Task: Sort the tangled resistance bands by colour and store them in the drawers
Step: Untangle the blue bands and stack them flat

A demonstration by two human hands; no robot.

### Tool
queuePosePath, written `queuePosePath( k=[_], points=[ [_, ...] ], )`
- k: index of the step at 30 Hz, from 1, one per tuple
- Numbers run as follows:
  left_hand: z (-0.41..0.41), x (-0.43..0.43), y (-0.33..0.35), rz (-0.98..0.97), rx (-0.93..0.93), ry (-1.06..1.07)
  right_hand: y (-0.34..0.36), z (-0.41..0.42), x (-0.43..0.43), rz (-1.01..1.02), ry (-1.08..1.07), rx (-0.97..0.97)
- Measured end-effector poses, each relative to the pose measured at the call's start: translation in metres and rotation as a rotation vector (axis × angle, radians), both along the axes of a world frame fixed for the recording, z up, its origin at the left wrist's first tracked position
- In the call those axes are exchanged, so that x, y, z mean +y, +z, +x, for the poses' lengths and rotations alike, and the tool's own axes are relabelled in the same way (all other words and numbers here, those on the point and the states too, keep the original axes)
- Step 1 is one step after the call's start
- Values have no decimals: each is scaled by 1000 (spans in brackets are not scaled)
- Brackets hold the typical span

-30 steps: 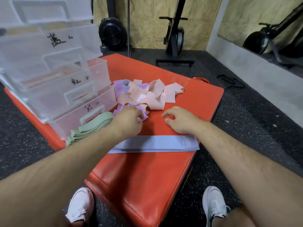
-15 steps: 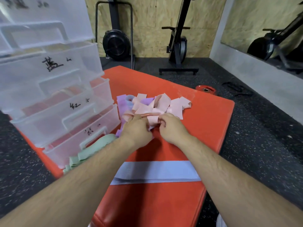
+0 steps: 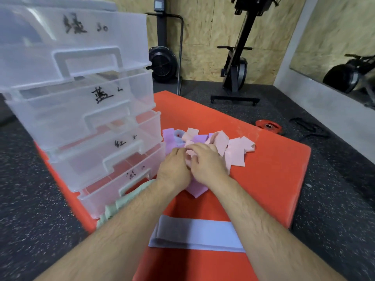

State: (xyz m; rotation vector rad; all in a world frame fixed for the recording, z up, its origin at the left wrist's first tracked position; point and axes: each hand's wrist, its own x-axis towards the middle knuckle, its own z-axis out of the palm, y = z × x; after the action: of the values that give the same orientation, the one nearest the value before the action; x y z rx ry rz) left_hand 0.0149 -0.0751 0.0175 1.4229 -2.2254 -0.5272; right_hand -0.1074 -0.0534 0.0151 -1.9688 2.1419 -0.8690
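Our left hand (image 3: 174,171) and right hand (image 3: 207,165) pinched the tangled pink bands (image 3: 235,155); the blue band (image 3: 196,234) lay flat, long axis from 9 to 3 o'clock, on the gym's red mat (image 3: 274,179).

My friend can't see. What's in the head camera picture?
A left hand and right hand grip a tangle of pink and purple bands on a red mat, beside clear drawers. A blue band and green bands lie nearer.
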Motion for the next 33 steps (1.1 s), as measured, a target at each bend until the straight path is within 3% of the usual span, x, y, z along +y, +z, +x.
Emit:
queuePosePath(
  k=[3, 11, 14, 16, 20, 23, 27, 33],
  points=[
    [4, -7, -5, 5, -13, 32, 0, 2, -33, 41, 67, 27],
    [3, -20, -5, -10, -90, 94, 9, -5, -125, 419, 186, 567],
    [3, -15, -2, 10, -86, 88, 5, -1, -134, 529, 134, 649],
    [4, -14, 1, -4, -74, 100, 3, -3, -133, 496, 100, 538],
    [7, -7, 12, 1, 8, 90, 31, -11, -109, 283, 38, -13],
    [4, 5, 28, 11, 133, 20, 68, -20, -84, 151, 54, -281],
    [3, 14, 47, -10, 234, -15, 120, -29, -47, -9, 94, -352],
    [6, 32, 68, -42, 413, -1, 195, -48, -12, -213, 94, -275]
  ],
)
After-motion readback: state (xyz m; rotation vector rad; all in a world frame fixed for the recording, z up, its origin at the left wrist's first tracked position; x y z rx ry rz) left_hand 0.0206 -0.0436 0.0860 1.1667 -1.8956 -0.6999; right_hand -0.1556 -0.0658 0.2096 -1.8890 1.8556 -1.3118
